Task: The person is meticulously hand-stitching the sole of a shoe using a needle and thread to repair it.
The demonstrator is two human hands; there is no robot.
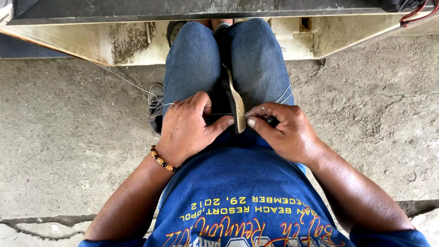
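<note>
A seated person in blue jeans (196,59) clamps a shoe between the knees, its tan sole (237,106) standing on edge and running from near to far down the middle of the lap. The left hand (188,130) lies against the left side of the shoe, fingers curled over the dark upper and the thumb stretched right until its tip touches the sole's edge. A beaded bracelet (163,160) of orange and black beads circles that wrist. The right hand (286,130) sits just right of the sole, thumb and forefinger pinched together on a thin awl or needle (267,114) whose dark handle shows between the fingers. A pale thread (114,73) runs from the left hand far and left across the concrete floor (68,137). More strands (284,93) cross the right thigh. A grey sneaker (155,107) lies on the floor beside the left knee. A worn, pale bench (91,41) stands at the far edge.
</note>
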